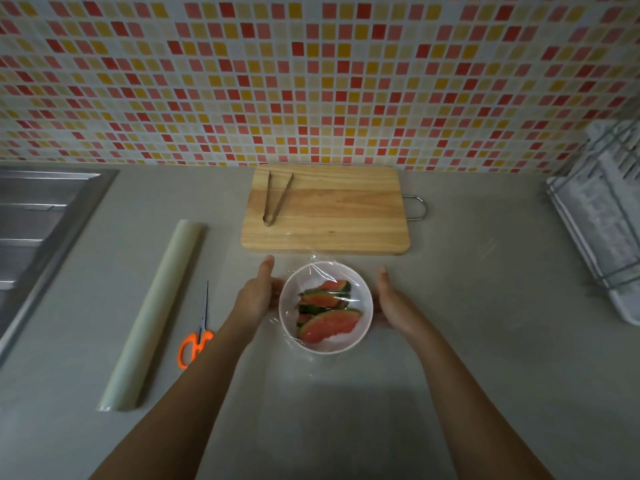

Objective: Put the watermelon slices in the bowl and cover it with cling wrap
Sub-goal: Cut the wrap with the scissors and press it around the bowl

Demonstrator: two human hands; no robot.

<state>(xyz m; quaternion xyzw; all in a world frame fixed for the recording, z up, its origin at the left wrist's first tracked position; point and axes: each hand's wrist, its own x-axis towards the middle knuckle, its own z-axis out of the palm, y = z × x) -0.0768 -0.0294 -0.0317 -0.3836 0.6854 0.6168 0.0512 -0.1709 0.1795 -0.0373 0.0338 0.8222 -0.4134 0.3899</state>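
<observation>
A white bowl (pixel 360 289) stands on the grey counter, just in front of the cutting board. Several watermelon slices (pixel 327 323) with green rind lie inside it. A clear sheet of cling wrap (pixel 320 273) is stretched over the bowl's top and hangs crinkled down its sides. My left hand (pixel 258 294) lies flat against the bowl's left side, fingers together and extended. My right hand (pixel 393 299) is flat beside the bowl's right side, at the film's edge. Neither hand curls around anything.
A wooden cutting board (pixel 332 209) with metal tongs (pixel 275 197) lies behind the bowl. The cling wrap roll (pixel 156 313) and orange-handled scissors (pixel 197 336) lie to the left. A steel sink (pixel 38 223) is at far left, a dish rack (pixel 602 216) at far right.
</observation>
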